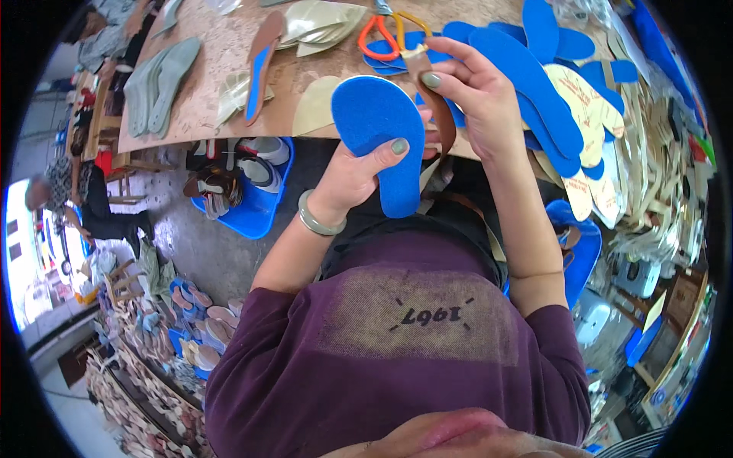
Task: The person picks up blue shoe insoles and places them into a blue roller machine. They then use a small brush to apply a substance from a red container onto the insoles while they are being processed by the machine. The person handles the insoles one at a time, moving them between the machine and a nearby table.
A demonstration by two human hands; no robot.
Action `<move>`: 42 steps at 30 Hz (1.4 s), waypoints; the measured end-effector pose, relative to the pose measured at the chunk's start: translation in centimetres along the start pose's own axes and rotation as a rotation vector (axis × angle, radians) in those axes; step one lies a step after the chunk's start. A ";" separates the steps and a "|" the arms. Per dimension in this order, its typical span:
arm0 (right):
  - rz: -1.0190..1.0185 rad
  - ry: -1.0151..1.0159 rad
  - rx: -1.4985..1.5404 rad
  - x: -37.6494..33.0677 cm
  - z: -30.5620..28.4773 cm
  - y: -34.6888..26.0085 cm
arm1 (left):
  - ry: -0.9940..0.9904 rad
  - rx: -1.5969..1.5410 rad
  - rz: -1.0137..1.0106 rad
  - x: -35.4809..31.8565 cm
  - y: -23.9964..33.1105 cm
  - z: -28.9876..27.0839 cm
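My left hand (350, 177) grips a blue insole (374, 114), its thumb pressed on the narrow part and its other fingers mostly hidden behind. The insole is held upright, broad end up, just off the table's front edge. To its right, my right hand (489, 99) pinches the top of a narrow brown strip (441, 118) between thumb and fingers. The strip hangs in a curve, and its lower part passes close to the fingertips behind the insole; I cannot tell whether they touch it. Scissors (379, 47) with orange handles lie just beyond my hands.
Blue insoles (527, 84) and cream printed pieces (580, 99) are heaped on the table (217, 65) at right. Grey insoles (164, 84) and a brown-and-blue insole (262, 69) lie at left. Below stands a blue bin (256, 214) of shoes. A person (95, 191) sits far left.
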State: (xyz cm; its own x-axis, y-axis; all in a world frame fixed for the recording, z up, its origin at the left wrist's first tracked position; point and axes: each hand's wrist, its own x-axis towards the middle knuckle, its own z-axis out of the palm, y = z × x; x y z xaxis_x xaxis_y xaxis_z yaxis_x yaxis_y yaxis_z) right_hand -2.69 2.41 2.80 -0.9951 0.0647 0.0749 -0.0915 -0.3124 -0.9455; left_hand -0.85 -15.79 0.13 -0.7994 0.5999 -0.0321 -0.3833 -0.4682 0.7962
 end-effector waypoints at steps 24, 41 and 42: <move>0.788 0.241 -1.036 -34.0 -26.0 -6.5 | 0.090 0.154 0.667 -0.4 22.7 -15.0; -0.353 1.277 -0.717 -44.0 -30.2 -21.8 | -0.340 0.626 -0.189 -3.0 6.1 3.9; -0.532 1.402 -0.682 -44.4 -30.6 -23.2 | -0.358 0.612 -0.212 -2.6 5.8 4.5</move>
State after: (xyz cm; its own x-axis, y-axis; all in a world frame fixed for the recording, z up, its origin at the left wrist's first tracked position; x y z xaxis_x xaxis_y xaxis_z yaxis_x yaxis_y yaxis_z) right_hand 44.73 35.80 11.77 -0.0167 0.8937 0.4483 0.0197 0.4486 -0.8935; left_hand 1.09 -17.14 7.58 -0.4974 0.8609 -0.1068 -0.1030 0.0637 0.9926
